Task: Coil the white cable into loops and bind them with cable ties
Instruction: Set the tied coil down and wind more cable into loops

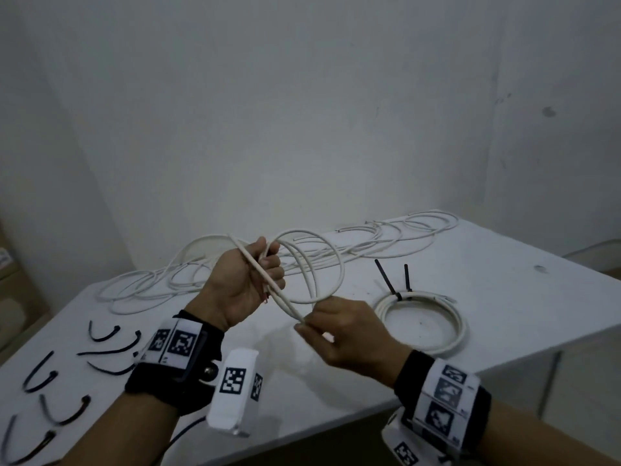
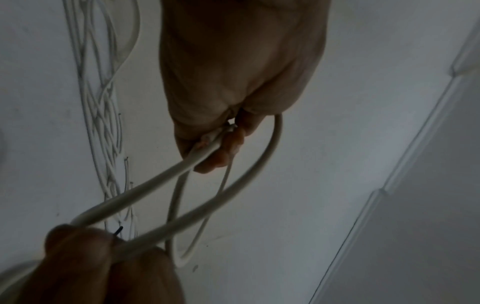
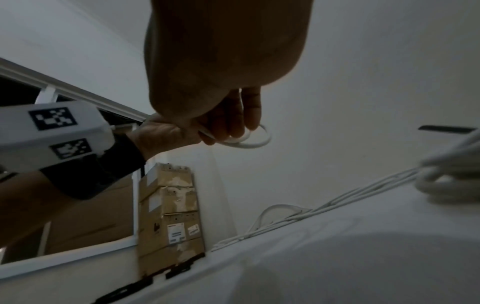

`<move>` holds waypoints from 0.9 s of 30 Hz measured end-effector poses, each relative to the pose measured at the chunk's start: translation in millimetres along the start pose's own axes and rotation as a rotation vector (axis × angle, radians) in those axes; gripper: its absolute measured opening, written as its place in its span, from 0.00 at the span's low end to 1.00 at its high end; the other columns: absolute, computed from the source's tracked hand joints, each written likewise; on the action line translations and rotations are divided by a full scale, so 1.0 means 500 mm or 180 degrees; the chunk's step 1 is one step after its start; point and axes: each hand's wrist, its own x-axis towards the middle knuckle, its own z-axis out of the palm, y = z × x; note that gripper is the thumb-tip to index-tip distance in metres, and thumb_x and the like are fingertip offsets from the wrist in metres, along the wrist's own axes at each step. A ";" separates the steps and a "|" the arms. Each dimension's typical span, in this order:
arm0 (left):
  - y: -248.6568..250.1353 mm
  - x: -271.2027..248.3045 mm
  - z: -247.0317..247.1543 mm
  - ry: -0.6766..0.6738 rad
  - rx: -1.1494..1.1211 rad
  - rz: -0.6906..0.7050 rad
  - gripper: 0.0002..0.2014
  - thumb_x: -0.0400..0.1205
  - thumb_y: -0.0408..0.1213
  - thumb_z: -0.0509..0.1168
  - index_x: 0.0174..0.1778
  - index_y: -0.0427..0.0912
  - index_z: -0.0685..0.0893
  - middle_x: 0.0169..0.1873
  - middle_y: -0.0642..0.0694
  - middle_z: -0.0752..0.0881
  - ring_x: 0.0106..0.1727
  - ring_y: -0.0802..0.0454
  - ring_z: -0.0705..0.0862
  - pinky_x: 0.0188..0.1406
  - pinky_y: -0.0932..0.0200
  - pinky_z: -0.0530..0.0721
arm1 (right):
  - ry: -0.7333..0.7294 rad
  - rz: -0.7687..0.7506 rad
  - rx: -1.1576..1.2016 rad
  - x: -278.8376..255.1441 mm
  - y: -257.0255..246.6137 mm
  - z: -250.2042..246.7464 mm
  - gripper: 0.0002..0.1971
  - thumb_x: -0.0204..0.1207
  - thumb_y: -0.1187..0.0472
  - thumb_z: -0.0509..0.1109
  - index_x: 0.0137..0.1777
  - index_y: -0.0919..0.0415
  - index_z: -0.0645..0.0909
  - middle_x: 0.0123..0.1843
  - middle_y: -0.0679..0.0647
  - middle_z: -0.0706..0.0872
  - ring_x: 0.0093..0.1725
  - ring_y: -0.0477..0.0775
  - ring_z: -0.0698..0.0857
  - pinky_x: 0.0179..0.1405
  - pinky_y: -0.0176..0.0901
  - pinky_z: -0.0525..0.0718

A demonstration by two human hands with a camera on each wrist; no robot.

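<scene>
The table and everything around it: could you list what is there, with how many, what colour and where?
white cable: one, white, lifted in loops above the table
loose cables: several, white, along the table's far side
bound coil: one, white, right of the hands, two black ties on it
cable ties: about seven, black, near left of the table
table: one, white
cardboard boxes: stacked, brown, beside the table
left hand: grips the white cable
right hand: pinches the white cable
</scene>
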 end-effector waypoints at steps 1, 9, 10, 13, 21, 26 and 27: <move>-0.004 0.001 0.002 0.0088 0.0128 0.0033 0.15 0.87 0.41 0.52 0.39 0.38 0.76 0.20 0.50 0.68 0.18 0.55 0.67 0.17 0.64 0.72 | 0.0003 -0.0062 -0.0124 0.002 -0.008 0.006 0.16 0.76 0.55 0.67 0.28 0.58 0.80 0.25 0.51 0.78 0.25 0.51 0.77 0.20 0.39 0.71; -0.016 -0.011 0.006 0.0533 0.0432 0.0158 0.16 0.88 0.38 0.49 0.36 0.39 0.75 0.18 0.49 0.70 0.18 0.53 0.71 0.22 0.60 0.77 | -0.1050 0.0293 -0.0998 -0.003 0.011 0.029 0.14 0.70 0.53 0.74 0.28 0.57 0.80 0.25 0.52 0.82 0.25 0.55 0.82 0.19 0.38 0.68; -0.018 -0.011 0.006 0.0584 0.0530 0.0141 0.15 0.87 0.37 0.49 0.36 0.40 0.74 0.17 0.51 0.67 0.15 0.55 0.67 0.17 0.64 0.71 | -0.1314 0.0425 -0.0821 0.003 0.005 0.023 0.13 0.74 0.49 0.71 0.37 0.57 0.84 0.31 0.52 0.86 0.32 0.56 0.85 0.25 0.41 0.73; -0.013 -0.013 -0.004 0.0681 0.0802 0.0142 0.13 0.85 0.35 0.50 0.35 0.42 0.73 0.16 0.53 0.62 0.13 0.58 0.59 0.13 0.70 0.57 | -0.1814 0.1380 0.0366 0.005 0.005 -0.020 0.20 0.74 0.36 0.66 0.56 0.48 0.83 0.42 0.48 0.90 0.43 0.47 0.87 0.44 0.41 0.82; 0.011 -0.023 -0.001 0.0149 0.0809 -0.0289 0.13 0.83 0.38 0.50 0.33 0.42 0.72 0.15 0.53 0.60 0.11 0.60 0.57 0.13 0.74 0.54 | -0.0758 0.3194 0.2611 0.056 0.067 -0.050 0.28 0.67 0.39 0.76 0.63 0.48 0.72 0.56 0.53 0.85 0.53 0.48 0.85 0.45 0.40 0.81; 0.001 -0.026 0.007 0.0210 0.0861 -0.0340 0.26 0.84 0.59 0.54 0.35 0.39 0.79 0.16 0.53 0.60 0.12 0.60 0.58 0.12 0.72 0.57 | -0.0845 0.3541 0.4248 0.075 0.046 -0.027 0.04 0.83 0.64 0.63 0.52 0.63 0.77 0.28 0.54 0.80 0.24 0.50 0.81 0.31 0.44 0.85; -0.002 -0.027 0.002 0.0294 0.0949 -0.0280 0.28 0.81 0.63 0.56 0.37 0.39 0.80 0.17 0.53 0.61 0.13 0.60 0.58 0.12 0.71 0.58 | -0.0700 0.3672 0.4520 0.078 0.042 -0.026 0.04 0.83 0.65 0.60 0.49 0.63 0.76 0.24 0.50 0.73 0.19 0.46 0.73 0.26 0.41 0.83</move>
